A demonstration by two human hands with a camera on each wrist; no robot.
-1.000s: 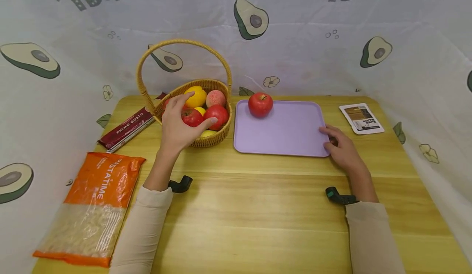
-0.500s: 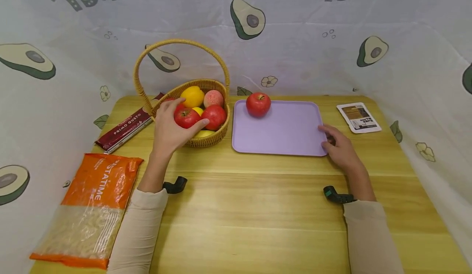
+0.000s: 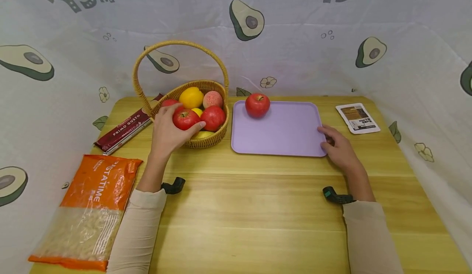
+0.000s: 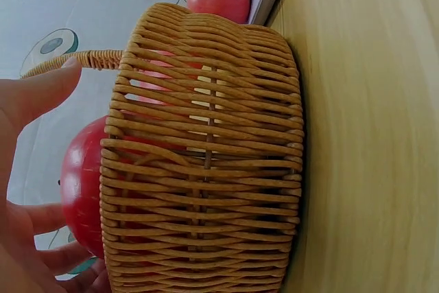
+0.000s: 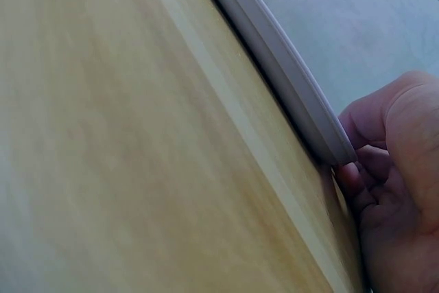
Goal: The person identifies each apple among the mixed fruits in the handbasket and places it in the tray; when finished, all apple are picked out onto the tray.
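In the head view my left hand (image 3: 169, 130) reaches over the near left rim of the wicker basket (image 3: 200, 143), with thumb and fingers spread around a red apple (image 3: 185, 120). In the left wrist view the fingers lie along the far side of that apple (image 4: 82, 183), while the thumb stands apart from it, above the rim. Beside it in the basket lie another red fruit (image 3: 214, 118), a yellow fruit (image 3: 191, 98) and a pink peach (image 3: 212, 99). My right hand (image 3: 340, 149) pinches the right edge of the lilac tray (image 3: 280, 139); a red apple (image 3: 257, 105) sits at the tray's back left.
A bag of pasta (image 3: 92, 208) lies at the left, with a dark red spaghetti pack (image 3: 127, 130) behind it, partly behind the basket. At the back right lies a small white packet (image 3: 357, 118). The basket's tall handle (image 3: 180, 42) arches above the fruit.
My left hand has come lower and closer around the apple in the basket. My right hand stays at the tray's edge. The whole head view has shifted slightly.
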